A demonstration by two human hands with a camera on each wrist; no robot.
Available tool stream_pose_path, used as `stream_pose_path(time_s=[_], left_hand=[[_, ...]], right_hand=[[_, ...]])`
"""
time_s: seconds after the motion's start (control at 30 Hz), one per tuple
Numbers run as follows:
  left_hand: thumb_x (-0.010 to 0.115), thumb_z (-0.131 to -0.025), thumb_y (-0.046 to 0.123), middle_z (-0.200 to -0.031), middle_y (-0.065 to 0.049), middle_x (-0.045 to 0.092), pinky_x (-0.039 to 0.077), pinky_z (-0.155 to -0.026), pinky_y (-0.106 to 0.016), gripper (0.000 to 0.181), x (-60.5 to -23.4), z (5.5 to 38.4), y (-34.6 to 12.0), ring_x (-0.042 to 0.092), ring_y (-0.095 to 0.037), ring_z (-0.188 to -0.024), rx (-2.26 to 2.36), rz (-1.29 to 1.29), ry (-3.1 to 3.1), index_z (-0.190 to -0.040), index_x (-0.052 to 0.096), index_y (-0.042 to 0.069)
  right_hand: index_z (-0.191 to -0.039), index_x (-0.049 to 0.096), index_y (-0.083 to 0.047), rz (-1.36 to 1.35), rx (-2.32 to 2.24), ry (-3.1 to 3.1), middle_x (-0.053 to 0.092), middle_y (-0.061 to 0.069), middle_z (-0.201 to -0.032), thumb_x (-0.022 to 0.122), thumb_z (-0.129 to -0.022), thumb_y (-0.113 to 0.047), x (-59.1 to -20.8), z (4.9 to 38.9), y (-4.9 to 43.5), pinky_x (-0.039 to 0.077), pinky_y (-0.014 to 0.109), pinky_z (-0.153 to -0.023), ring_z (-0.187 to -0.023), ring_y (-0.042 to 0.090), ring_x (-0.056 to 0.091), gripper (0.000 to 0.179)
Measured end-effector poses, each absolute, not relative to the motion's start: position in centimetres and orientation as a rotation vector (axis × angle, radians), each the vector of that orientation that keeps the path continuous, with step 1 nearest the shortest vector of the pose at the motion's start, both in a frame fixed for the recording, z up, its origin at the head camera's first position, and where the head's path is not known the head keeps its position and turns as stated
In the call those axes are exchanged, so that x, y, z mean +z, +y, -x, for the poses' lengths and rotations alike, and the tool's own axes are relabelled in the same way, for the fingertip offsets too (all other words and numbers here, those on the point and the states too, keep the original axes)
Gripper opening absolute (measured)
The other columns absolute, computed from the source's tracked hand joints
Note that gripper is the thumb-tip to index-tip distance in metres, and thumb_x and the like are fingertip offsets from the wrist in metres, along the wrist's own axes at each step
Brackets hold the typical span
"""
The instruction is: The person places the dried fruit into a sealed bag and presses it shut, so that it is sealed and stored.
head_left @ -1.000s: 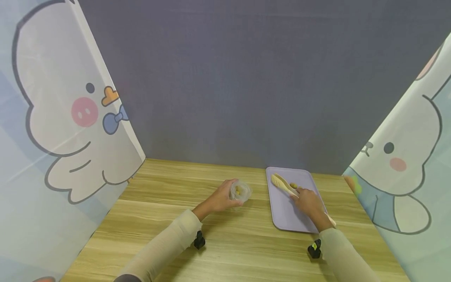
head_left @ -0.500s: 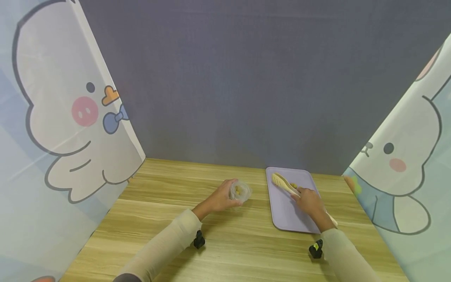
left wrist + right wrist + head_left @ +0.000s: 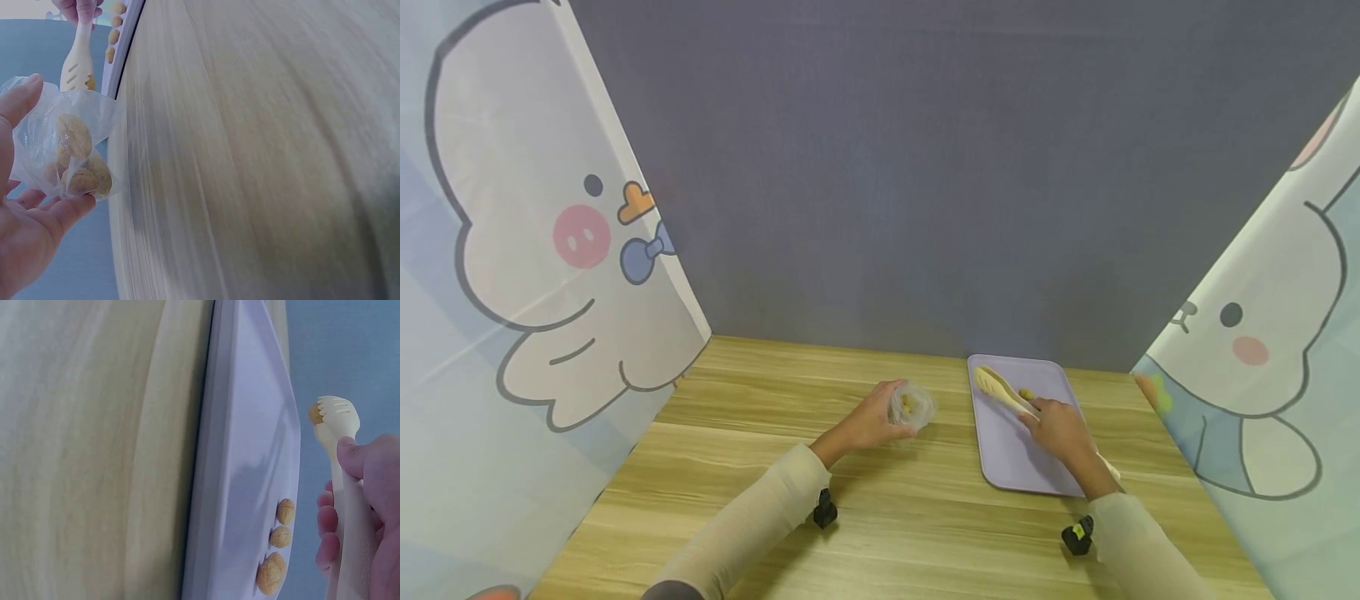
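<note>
My left hand [image 3: 874, 417] holds a clear plastic bag [image 3: 923, 403] with its mouth up, thumb on one side and fingers on the other. Several walnuts [image 3: 74, 136] show through the plastic in the left wrist view. With my right hand [image 3: 1060, 429] I grip a pair of cream-coloured tongs [image 3: 340, 422], the slotted heads pointing away from me over the lilac tray [image 3: 1003, 454]. A single walnut [image 3: 315, 414] sits between the tong heads, raised above the tray. More walnuts [image 3: 272, 574] lie in a row on the tray, mostly hidden by my right hand in the head view.
The tray lies on the right of the wood-grain table [image 3: 760, 392], near the grey back panel [image 3: 865, 183]. Printed cartoon panels [image 3: 550, 250] stand along both sides. A small black device [image 3: 1077, 536] is worn at each wrist.
My right hand and the tongs have shifted very slightly, the hand a little to the right. The left hand and the bag stay in place.
</note>
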State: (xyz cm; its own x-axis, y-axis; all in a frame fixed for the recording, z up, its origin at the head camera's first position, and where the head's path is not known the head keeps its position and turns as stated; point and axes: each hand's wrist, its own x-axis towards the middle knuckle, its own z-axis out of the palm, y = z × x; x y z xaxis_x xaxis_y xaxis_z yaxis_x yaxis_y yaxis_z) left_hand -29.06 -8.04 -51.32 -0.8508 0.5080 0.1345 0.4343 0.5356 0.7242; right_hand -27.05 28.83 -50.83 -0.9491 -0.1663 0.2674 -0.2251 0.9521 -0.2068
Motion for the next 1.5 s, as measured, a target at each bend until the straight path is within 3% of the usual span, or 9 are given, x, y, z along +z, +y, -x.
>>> stream_pose_path(time_s=[0.37,0.67,0.9,1.13,1.5], left_hand=[[0.081,-0.087,0.038,-0.156,-0.015,0.039,0.045,-0.107,-0.051,0.095,-51.0,28.9,-7.9,0.051,-0.03,-0.131,1.205,-0.803,2.673,-0.159,0.028,0.006],[0.082,-0.087,0.037,-0.157,-0.016,0.04,0.043,-0.11,-0.052,0.095,-51.0,29.0,-7.9,0.049,-0.031,-0.134,1.198,-0.818,2.675,-0.159,0.029,0.005],[0.082,-0.086,0.037,-0.155,-0.016,0.042,0.044,-0.108,-0.049,0.094,-51.2,29.1,-7.7,0.051,-0.029,-0.129,1.2,-0.825,2.679,-0.159,0.03,0.006],[0.083,-0.086,0.037,-0.155,-0.017,0.041,0.045,-0.106,-0.05,0.096,-51.2,29.1,-7.6,0.052,-0.029,-0.128,1.21,-0.825,2.671,-0.158,0.03,0.003],[0.084,-0.085,0.033,-0.154,-0.016,0.043,0.044,-0.108,-0.048,0.094,-51.1,29.0,-7.3,0.051,-0.029,-0.129,1.213,-0.824,2.683,-0.158,0.032,0.006]], right_hand=[[-0.128,0.067,0.005,-0.312,0.428,-2.84,0.068,0.03,-0.123,0.072,-0.094,-0.028,-50.4,26.2,28.0,0.052,0.062,-0.086,-0.103,0.052,0.067,0.048],[-0.121,0.07,0.003,-0.298,0.518,-2.827,0.074,0.026,-0.103,0.074,-0.093,-0.028,-50.0,25.4,26.8,0.055,0.058,-0.075,-0.087,0.045,0.07,0.043],[-0.119,0.073,-0.004,-0.31,0.576,-2.842,0.075,0.012,-0.086,0.073,-0.094,-0.03,-49.5,24.9,25.4,0.049,0.042,-0.055,-0.065,0.023,0.06,0.036],[-0.12,0.073,-0.003,-0.383,0.624,-2.817,0.077,0.009,-0.092,0.073,-0.094,-0.027,-49.2,24.4,24.3,0.049,0.037,-0.058,-0.064,0.014,0.057,0.035],[-0.118,0.075,-0.005,-0.428,0.662,-2.747,0.077,0.012,-0.101,0.075,-0.093,-0.028,-48.5,23.8,22.5,0.054,0.04,-0.065,-0.076,0.019,0.067,0.035]])
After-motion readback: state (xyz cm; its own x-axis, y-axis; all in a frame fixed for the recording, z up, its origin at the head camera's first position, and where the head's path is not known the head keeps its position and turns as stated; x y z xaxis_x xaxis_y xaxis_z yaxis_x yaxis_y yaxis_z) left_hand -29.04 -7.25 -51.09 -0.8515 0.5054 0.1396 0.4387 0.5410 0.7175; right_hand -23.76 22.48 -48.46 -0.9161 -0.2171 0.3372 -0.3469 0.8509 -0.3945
